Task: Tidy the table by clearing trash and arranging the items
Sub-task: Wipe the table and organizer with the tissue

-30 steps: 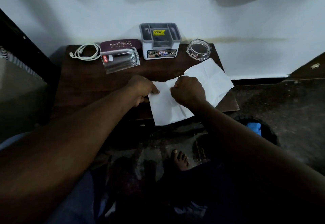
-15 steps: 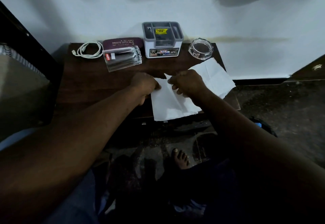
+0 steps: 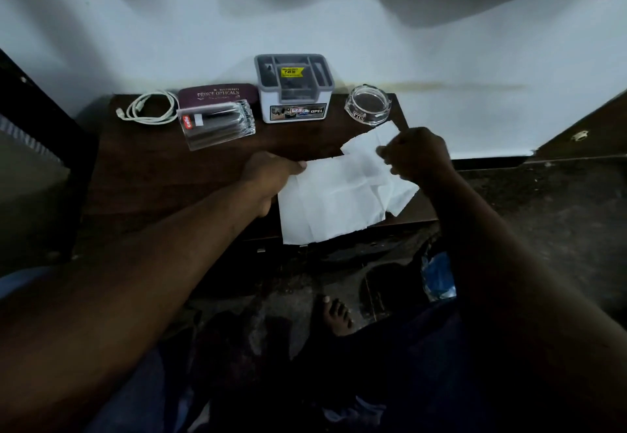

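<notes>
A creased white paper sheet lies at the front right of the dark wooden table, its lower edge hanging over the table's front. My left hand pinches the sheet's upper left corner. My right hand pinches an upper right fold of the same sheet, lifted a little off the table. Along the back stand a coiled white cable, a maroon spectacle case, a clear pen box, a grey-and-white organiser and a glass ashtray.
A white wall rises right behind the table. A dark bin with something blue inside sits on the floor at the right below the table edge. My bare foot is on the floor beneath. A dark frame stands at the left.
My right hand has moved right and away from the left hand, pulling the paper's fold with it. The sheet has shifted and doubled over at the right. The left hand holds its corner.
</notes>
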`<move>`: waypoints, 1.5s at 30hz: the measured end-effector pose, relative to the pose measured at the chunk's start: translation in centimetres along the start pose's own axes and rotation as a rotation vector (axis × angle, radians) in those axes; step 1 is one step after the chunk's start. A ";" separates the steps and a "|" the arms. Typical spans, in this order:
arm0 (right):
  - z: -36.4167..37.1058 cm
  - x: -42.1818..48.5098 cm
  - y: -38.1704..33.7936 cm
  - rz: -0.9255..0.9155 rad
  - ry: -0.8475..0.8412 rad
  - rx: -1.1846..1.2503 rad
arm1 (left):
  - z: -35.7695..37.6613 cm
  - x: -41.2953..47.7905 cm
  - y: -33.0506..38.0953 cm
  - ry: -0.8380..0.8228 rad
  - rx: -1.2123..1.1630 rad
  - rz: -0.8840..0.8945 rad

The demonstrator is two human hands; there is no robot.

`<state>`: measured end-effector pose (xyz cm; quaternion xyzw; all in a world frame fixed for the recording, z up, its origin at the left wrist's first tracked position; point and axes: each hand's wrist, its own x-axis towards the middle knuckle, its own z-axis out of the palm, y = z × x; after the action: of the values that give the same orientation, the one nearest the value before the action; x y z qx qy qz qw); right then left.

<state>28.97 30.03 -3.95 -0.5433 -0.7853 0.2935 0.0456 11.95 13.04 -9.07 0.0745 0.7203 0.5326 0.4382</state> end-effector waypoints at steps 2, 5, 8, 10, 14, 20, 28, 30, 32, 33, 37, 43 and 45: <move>-0.9 0.5 1.3 0.081 -0.066 -0.016 | 0.5 -0.2 0.1 0.006 -0.018 -0.011; -0.7 0.4 1.8 0.101 -0.161 -0.027 | 1.2 -0.7 0.4 -0.016 -0.071 -0.065; 0.0 0.3 1.5 0.022 -0.147 -0.116 | 2.0 -1.1 0.4 -0.044 -0.111 -0.105; 0.2 0.4 1.4 0.014 -0.154 -0.146 | 2.6 -1.3 0.3 -0.019 -0.114 -0.102; 0.3 0.8 1.5 0.029 -0.139 -0.143 | 3.4 -1.6 0.0 0.037 -0.116 -0.044; 1.0 0.4 1.3 0.148 -0.198 0.065 | 3.1 -1.4 0.5 0.040 -0.105 -0.043; 1.0 -0.9 -0.1 0.275 -0.339 0.361 | 2.9 -1.4 0.8 0.031 -0.076 -0.093; 0.3 -1.1 -0.2 0.277 -0.345 0.470 | 2.6 -1.4 1.4 -0.022 -0.145 -0.103; -0.8 -1.3 -0.3 0.273 -0.381 0.613 | 2.4 -1.5 2.2 -0.100 -0.240 -0.110; -1.5 -1.2 -0.2 0.266 -0.404 0.688 | 2.3 -1.4 2.6 -0.136 -0.287 -0.114; -3.8 -0.2 0.9 0.201 -0.390 0.870 | 3.1 -1.3 4.4 -0.259 -0.396 -0.144; -2.9 1.1 3.6 0.291 -0.280 0.748 | 5.6 -0.7 3.4 -0.250 -0.328 -0.173; -2.0 1.2 4.2 0.314 -0.297 0.621 | 6.1 -0.5 3.0 -0.263 -0.292 -0.212</move>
<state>32.73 32.89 -4.76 -0.5689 -0.5639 0.5967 0.0483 15.49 18.26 -6.62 0.0031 0.5758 0.5680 0.5881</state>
